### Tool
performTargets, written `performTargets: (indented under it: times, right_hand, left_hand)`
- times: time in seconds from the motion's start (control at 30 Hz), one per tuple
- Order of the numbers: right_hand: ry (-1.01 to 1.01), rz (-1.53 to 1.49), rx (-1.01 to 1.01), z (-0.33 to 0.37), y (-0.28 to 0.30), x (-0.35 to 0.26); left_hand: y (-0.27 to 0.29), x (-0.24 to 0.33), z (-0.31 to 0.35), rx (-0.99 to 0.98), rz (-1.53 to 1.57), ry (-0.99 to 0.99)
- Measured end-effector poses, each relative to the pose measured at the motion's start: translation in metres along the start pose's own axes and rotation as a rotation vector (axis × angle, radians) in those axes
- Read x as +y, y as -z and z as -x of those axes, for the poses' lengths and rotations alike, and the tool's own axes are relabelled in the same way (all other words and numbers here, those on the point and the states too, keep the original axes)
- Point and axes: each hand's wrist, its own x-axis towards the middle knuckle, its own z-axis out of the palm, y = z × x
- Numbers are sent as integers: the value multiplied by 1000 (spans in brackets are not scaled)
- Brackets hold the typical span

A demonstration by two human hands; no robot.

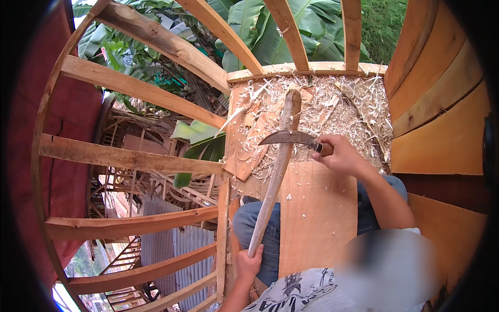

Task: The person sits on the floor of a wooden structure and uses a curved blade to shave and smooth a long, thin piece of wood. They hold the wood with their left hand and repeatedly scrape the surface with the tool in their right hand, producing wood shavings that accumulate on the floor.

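My left hand (248,264) is wrapped round the near end of a long pale wooden stick (275,179), which slants up and away from me. Its far end is darker and still looks rough. In my right hand (339,155) is the short wooden handle of a curved knife (292,138), fingers closed about it. The dark blade lies across the stick above its middle, pointing left. Whether the edge bites into the wood cannot be made out. A wide wooden board (318,213) rests between my legs under the right forearm.
Curly wood shavings (332,104) cover the floor ahead, with flat wood offcuts (251,156) at their left. Slatted wooden railing (135,154) runs along the left and far sides. A plank wall (436,138) stands on the right. Beyond the rails are banana leaves (249,26) and corrugated sheets (176,255).
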Motion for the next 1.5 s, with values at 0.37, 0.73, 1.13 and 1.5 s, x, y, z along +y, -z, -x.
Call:
performTargets:
  times: [0.37, 0.73, 1.13, 1.5]
  right_hand:
    - [61, -235, 213, -11, 20, -2]
    - [196, 81, 253, -2, -20, 6]
    - [127, 17, 200, -1, -27, 5]
    - [615, 256, 94, 6, -35, 6]
  left_hand:
    - [-3, 3, 2, 38, 24, -58]
    - [3, -2, -2, -60, 124, 0]
    - [0, -4, -4, -53, 124, 76]
    - [3, -18, -6, -108, 156, 1]
